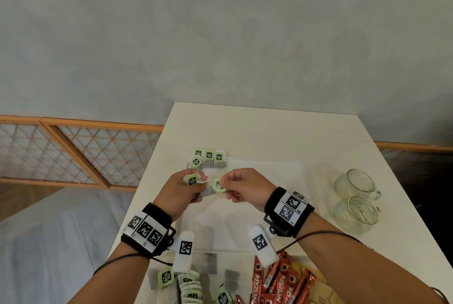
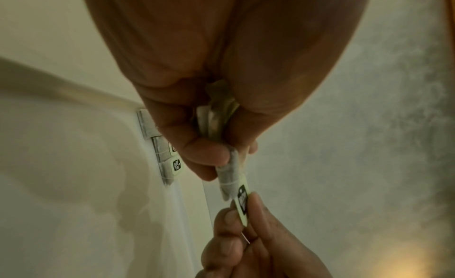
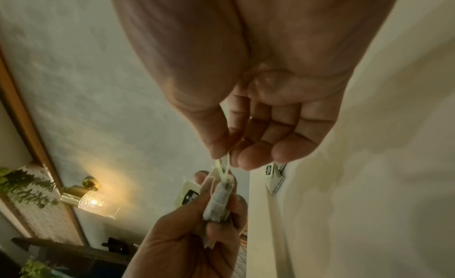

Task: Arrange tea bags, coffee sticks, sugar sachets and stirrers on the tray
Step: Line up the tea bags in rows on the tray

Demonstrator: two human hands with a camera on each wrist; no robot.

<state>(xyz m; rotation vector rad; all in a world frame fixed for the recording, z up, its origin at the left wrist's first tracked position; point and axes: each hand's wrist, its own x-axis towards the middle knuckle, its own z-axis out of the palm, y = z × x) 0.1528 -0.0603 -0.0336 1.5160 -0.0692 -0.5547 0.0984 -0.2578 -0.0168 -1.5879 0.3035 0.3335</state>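
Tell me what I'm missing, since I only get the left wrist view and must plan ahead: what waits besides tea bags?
Observer: Red coffee sticks lie piled at the near edge of the table, right of loose tea bags.
Operator: Any cups?
Observer: Two glass cups are right of the tray.
Operator: How many bags are placed?
Observer: Four placed tea bags sit at the tray's far left corner.
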